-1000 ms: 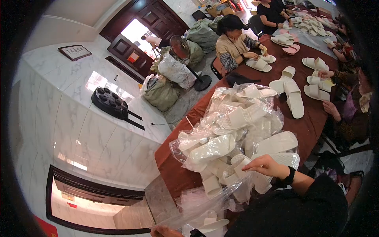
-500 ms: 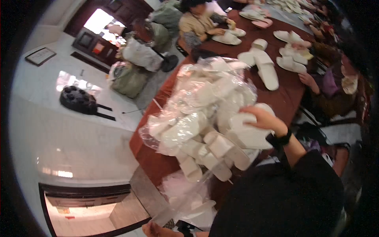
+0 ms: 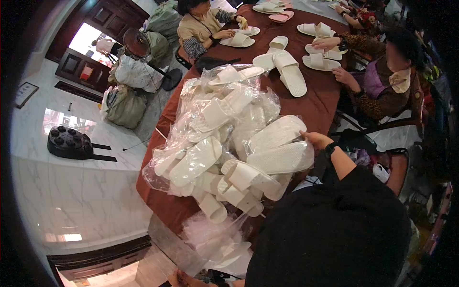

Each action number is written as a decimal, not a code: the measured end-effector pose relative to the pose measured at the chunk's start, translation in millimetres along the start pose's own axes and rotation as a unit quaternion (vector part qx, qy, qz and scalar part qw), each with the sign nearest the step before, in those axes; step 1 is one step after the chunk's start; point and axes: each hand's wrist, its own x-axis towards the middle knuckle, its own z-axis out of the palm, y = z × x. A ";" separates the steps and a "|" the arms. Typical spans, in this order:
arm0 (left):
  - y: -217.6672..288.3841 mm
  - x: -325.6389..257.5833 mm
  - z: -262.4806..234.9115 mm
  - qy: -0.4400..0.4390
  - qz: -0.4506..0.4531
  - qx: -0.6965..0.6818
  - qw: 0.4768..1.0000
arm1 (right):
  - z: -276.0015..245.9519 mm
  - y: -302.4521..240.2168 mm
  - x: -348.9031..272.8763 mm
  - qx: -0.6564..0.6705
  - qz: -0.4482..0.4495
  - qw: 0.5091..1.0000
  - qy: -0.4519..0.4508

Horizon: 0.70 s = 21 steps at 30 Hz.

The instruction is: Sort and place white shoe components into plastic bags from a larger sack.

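Observation:
My right hand (image 3: pixel 317 140) pinches the right end of a pair of white slippers (image 3: pixel 282 158) in a clear bag, soles facing up. The pair lies at the right of a big heap of white slippers (image 3: pixel 205 115), many wrapped in clear plastic. Several unwrapped slippers (image 3: pixel 248 179) lie at the heap's near side. Near the lower edge, my left hand (image 3: pixel 185 278) has its fingers curled at the edge of a clear plastic bag (image 3: pixel 213 234). White slippers show inside that bag, just below the table edge. What exactly its fingertips grip is partly hidden.
A brown cloth covers the table (image 3: pixel 315 103). Across it, a person in a beige top (image 3: pixel 196 31) handles slippers; another, in a patterned sleeve (image 3: pixel 363 45), reaches from the right. Loose slippers (image 3: pixel 289 74) lie between them. Sacks (image 3: pixel 126 107) and a fan (image 3: pixel 138 45) stand left.
The view has shifted, so the scene sits further left. My right hand has moved from atop the bagged slippers to their right end. My left hand stays low by the plastic bag.

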 end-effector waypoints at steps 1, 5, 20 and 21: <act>3.3 1.8 3.0 0.000 -0.001 -0.001 1.000 | 4.0 3.4 5.8 0.000 0.000 1.000 0.001; 4.9 10.9 0.5 -0.029 0.055 0.001 0.998 | 40.8 -28.1 1.0 0.107 -0.068 0.987 -0.098; -6.2 -25.7 -3.8 -0.073 0.011 0.017 0.997 | 240.2 -216.1 -85.0 -0.251 -0.610 0.737 -0.146; -2.0 -23.5 -4.6 -0.060 0.015 0.020 0.998 | 256.7 -226.4 -94.8 -0.245 -0.669 0.685 -0.151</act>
